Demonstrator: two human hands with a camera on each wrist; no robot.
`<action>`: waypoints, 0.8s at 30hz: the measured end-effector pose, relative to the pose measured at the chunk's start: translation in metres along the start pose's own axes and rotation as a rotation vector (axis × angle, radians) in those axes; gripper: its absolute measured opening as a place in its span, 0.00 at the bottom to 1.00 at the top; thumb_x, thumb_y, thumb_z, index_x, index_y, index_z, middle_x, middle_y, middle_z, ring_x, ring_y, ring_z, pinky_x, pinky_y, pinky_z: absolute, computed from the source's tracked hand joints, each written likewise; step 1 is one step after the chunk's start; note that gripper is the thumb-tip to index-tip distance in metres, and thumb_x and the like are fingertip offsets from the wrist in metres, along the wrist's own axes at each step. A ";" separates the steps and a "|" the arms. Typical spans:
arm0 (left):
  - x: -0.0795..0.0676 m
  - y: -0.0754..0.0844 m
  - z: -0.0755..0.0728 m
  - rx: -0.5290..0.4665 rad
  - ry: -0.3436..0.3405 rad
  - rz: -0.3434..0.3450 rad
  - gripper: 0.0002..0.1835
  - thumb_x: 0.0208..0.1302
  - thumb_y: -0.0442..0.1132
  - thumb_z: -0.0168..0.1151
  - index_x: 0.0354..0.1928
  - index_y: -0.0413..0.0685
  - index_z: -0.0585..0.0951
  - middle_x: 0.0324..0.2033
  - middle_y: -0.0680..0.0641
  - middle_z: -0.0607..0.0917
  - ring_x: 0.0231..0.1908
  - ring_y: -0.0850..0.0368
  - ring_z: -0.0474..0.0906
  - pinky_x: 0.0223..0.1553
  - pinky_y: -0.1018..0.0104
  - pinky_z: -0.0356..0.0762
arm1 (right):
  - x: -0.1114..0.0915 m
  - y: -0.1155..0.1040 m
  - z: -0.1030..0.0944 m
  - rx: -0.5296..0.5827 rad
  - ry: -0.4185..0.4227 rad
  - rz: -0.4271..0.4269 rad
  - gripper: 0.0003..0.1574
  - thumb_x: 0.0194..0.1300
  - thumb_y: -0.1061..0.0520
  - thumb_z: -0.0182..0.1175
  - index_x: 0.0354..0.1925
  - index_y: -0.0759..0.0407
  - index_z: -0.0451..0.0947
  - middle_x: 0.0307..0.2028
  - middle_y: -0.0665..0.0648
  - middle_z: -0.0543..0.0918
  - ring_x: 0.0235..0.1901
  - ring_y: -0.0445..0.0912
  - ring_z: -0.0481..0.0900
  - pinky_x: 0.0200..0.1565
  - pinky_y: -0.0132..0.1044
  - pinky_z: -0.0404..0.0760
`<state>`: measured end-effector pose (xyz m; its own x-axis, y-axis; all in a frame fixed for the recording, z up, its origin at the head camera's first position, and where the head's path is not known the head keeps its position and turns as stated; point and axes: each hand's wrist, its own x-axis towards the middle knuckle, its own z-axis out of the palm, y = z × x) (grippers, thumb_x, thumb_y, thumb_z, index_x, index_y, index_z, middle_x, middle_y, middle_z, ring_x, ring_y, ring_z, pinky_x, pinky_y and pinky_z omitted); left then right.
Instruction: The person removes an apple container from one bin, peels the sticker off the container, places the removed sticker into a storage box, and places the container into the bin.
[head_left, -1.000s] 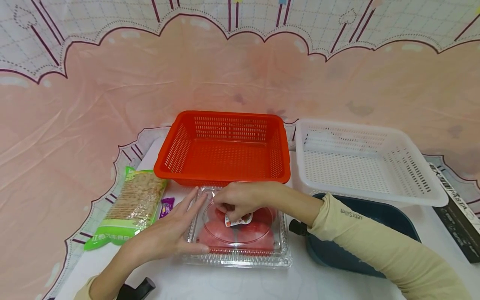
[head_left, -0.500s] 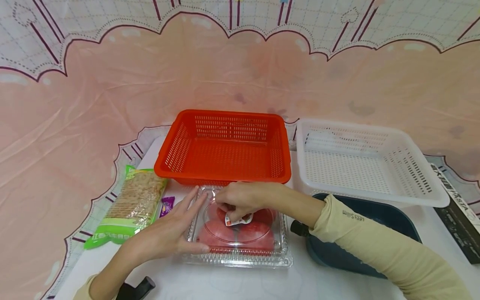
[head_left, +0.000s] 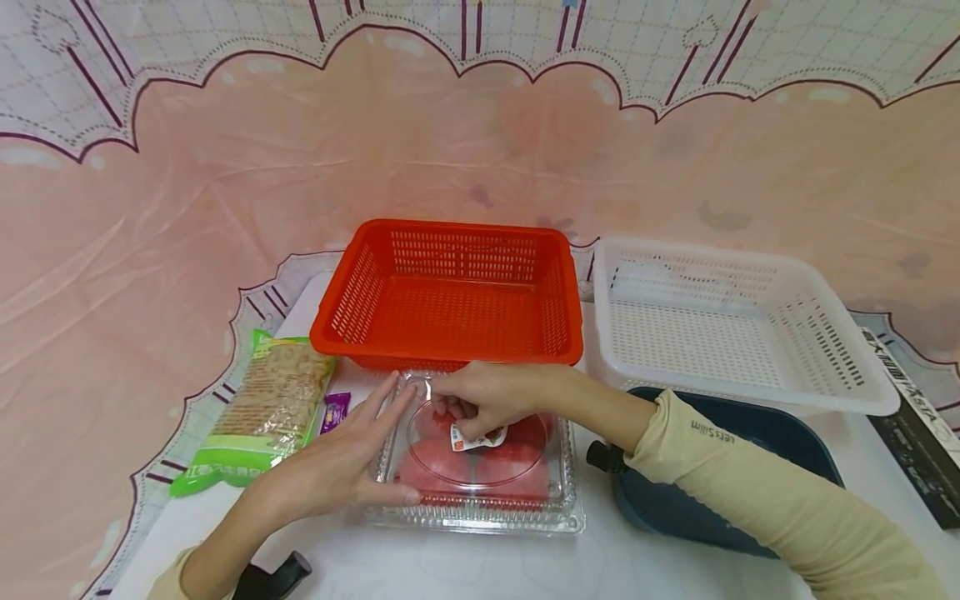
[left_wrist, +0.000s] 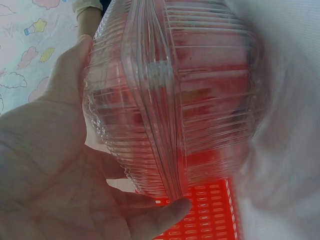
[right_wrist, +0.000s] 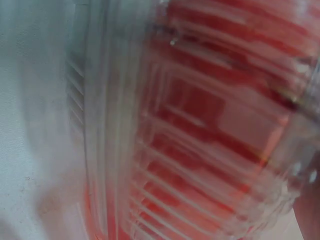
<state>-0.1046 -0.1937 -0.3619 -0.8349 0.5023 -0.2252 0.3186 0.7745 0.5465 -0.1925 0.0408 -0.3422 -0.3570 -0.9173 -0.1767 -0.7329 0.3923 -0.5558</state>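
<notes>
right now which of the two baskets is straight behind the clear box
The red basket, just beyond the clear box under the right hand. The white basket stands farther right, behind the dark blue tub instead.

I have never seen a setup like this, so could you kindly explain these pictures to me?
There is no machine: these are a person's bare hands. The widest picture comes from a camera on the head; the close ones come from a camera on each wrist, the right one blurred. On the white surface are a red basket, a white basket, a dark basin, a green bag, a purple packet and a black box. The left hand rests against a clear container of red, round things. The right hand touches a white label on the container's top; whether it pinches it is unclear.
</notes>
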 end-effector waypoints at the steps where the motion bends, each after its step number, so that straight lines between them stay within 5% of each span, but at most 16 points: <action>1: 0.000 0.000 0.000 0.001 0.001 0.004 0.63 0.45 0.71 0.67 0.78 0.61 0.43 0.78 0.43 0.39 0.73 0.32 0.50 0.52 0.38 0.78 | 0.000 0.000 0.000 0.003 -0.003 -0.002 0.09 0.58 0.63 0.60 0.38 0.54 0.73 0.27 0.48 0.77 0.25 0.34 0.72 0.29 0.21 0.76; 24: 0.002 -0.001 0.002 -0.005 0.005 -0.004 0.64 0.44 0.70 0.68 0.78 0.61 0.44 0.78 0.43 0.39 0.73 0.32 0.49 0.51 0.38 0.78 | -0.002 0.007 0.002 0.084 0.014 -0.016 0.04 0.60 0.63 0.57 0.35 0.55 0.74 0.27 0.47 0.75 0.26 0.33 0.70 0.30 0.21 0.73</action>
<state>-0.1057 -0.1934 -0.3643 -0.8385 0.4970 -0.2236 0.3126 0.7747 0.5497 -0.1958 0.0455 -0.3477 -0.3543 -0.9220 -0.1559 -0.6876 0.3699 -0.6249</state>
